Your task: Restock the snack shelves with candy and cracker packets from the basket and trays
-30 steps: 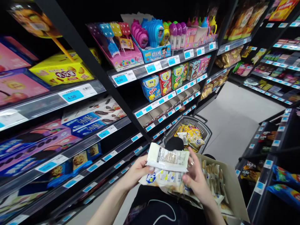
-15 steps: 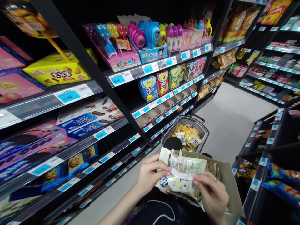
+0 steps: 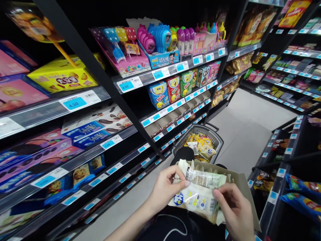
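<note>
A pale snack packet (image 3: pixel 198 197) with a blue round logo and small print is held between my two hands. My left hand (image 3: pixel 168 185) pinches its left side, thumb on the front. My right hand (image 3: pixel 234 206) pinches the right side between thumb and fingers. Behind and beneath the packet is an open cardboard box (image 3: pixel 248 201) with a row of similar packets (image 3: pixel 208 167) standing in it. The box's near side is hidden by the packet and my hands.
A grey shopping basket (image 3: pixel 219 140) holding yellow snack bags (image 3: pixel 200 145) stands on the floor just beyond the box. Shelves of boxed sweets (image 3: pixel 160 93) rise on the left. A low dark rack (image 3: pixel 273 197) with blue snack bags (image 3: pixel 303 204) is close on the right.
Both hands and the packet have shifted slightly right. The packet's upper part now folds more, showing more of its logo side. Basket and shelves look unchanged.
</note>
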`<state>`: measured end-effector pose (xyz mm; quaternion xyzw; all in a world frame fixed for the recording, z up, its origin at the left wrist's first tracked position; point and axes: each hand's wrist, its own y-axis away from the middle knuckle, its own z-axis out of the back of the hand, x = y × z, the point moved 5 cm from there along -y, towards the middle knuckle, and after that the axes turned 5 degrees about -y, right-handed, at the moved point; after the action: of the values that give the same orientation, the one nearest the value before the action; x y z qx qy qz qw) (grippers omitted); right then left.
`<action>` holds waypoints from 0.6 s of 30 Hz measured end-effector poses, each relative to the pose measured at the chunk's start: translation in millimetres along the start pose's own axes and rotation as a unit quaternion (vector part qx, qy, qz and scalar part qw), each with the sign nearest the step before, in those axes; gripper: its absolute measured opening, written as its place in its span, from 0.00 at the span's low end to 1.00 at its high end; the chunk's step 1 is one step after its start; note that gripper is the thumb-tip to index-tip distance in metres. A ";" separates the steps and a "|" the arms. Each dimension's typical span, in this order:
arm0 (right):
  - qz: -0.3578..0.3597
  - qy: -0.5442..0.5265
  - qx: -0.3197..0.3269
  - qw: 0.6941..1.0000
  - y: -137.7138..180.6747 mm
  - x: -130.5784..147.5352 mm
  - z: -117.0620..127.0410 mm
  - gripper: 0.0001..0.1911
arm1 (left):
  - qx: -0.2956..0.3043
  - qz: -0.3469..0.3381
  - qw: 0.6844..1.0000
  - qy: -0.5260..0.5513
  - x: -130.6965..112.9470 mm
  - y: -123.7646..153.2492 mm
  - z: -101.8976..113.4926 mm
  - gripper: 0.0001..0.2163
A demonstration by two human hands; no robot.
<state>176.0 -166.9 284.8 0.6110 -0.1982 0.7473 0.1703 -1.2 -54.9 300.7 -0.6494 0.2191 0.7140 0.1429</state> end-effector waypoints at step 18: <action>-0.227 -0.248 -0.078 0.939 13.9 -39.9 4.7 0.17 | 0.060 0.137 0.983 0.109 19.9 -9.9 -8.2 0.12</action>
<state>180.9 -181.8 245.3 0.7905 -0.1479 0.4956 0.3280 8.4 -52.1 279.2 -0.6773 0.3628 0.6374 0.0576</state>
